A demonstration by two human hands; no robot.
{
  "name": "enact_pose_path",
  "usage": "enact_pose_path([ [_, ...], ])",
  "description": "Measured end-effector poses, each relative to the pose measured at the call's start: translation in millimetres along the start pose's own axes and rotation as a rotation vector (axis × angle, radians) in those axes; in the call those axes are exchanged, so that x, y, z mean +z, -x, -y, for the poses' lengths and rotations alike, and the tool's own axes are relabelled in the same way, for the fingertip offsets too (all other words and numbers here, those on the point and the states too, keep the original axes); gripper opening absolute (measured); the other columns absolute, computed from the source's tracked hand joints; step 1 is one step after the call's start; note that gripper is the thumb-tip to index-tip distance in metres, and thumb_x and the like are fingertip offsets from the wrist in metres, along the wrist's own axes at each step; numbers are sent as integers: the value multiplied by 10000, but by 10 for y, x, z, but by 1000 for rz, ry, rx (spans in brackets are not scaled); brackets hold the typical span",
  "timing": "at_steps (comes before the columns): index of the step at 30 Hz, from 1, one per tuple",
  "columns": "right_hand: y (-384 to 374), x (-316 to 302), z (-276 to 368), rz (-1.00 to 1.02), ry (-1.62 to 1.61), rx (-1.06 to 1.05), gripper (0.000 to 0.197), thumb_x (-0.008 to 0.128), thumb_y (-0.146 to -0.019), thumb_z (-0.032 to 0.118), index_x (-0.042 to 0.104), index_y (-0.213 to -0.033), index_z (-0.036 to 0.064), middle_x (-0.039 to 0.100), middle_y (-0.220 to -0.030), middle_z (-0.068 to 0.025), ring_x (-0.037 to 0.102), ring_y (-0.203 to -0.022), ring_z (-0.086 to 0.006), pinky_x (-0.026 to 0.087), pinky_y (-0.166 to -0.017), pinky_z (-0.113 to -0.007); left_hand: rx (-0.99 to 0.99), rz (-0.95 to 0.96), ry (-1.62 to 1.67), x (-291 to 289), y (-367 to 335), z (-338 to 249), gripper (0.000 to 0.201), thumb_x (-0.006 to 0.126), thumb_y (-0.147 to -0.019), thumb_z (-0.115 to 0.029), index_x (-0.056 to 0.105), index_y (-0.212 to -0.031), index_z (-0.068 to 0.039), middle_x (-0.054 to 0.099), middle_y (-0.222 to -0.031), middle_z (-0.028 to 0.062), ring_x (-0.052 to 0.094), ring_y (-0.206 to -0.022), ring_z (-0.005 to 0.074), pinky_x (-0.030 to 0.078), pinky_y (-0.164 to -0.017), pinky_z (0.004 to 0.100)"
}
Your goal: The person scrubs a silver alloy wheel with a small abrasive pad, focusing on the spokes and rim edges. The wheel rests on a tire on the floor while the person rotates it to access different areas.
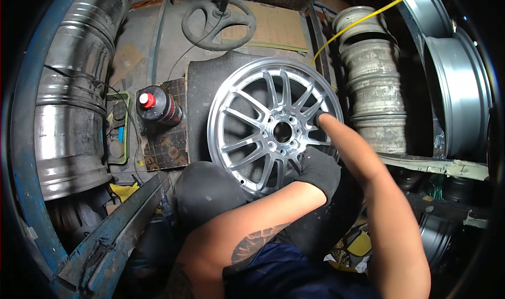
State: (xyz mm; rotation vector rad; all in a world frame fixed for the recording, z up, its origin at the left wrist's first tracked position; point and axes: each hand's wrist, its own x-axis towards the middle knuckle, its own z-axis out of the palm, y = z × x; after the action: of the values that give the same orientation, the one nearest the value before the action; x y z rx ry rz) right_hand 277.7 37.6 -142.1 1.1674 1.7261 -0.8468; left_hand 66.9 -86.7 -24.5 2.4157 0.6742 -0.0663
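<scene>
A silver multi-spoke alloy wheel (269, 119) lies face up on a dark mat in front of me. My left hand (320, 168), in a dark grey knit glove, is at the wheel's lower right spokes. Its fingers are bent away from view, so their grip cannot be made out. My right forearm reaches over the wheel's right edge. At its end, my right hand (319, 118) is almost wholly hidden, with only a dark bit showing by the right spokes. Whether either hand holds anything does not show.
A black bottle (160, 108) with a red cap stands on a patterned board left of the wheel. Beyond lies a steering wheel (219, 25). Stacked rims (374, 83) line the right, more metal rims (73, 109) the left. A yellow hose (376, 12) crosses the upper right.
</scene>
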Motion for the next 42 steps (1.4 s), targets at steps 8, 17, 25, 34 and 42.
enact_pose_path([
  [8,-68,-52,50,43,101,-53,502,595,-967,220,593,-1439,49,726,-1328,-222,705,-1193,-383,545,-1023,-458,-24,163,11,-70,-118,11,292,592,-1057,-203,839,-1203,-148,830,-1158,45,778,-1035,261,479,-814,503],
  [17,40,21,17,111,223,-118,469,598,-952,169,627,-1396,22,731,-1315,-227,707,-1190,-388,550,-1017,-448,-31,91,-17,12,-164,81,235,644,-978,-197,842,-1079,-118,828,-1048,85,792,-990,276,546,-813,437],
  [25,28,34,-64,172,379,-227,442,601,-938,123,658,-1358,-2,735,-1303,-231,709,-1187,-393,554,-1012,-438,-43,56,30,64,-230,161,233,638,-1003,-202,834,-1101,-122,828,-1061,94,793,-1004,271,549,-837,435],
  [34,326,356,-697,29,169,-453,362,628,-934,68,706,-1279,-10,753,-1216,-203,723,-1131,-348,559,-995,-426,-34,70,-26,123,-183,32,208,650,-986,-180,841,-1063,-156,821,-1034,62,781,-976,262,534,-815,430],
  [42,1374,251,-128,-472,-1053,167,340,694,-972,5,792,-1292,67,765,-932,15,588,-745,-41,530,-680,-259,29,72,-22,142,-220,45,228,639,-969,-179,846,-1042,-116,821,-1018,87,785,-994,287,546,-828,450],
])
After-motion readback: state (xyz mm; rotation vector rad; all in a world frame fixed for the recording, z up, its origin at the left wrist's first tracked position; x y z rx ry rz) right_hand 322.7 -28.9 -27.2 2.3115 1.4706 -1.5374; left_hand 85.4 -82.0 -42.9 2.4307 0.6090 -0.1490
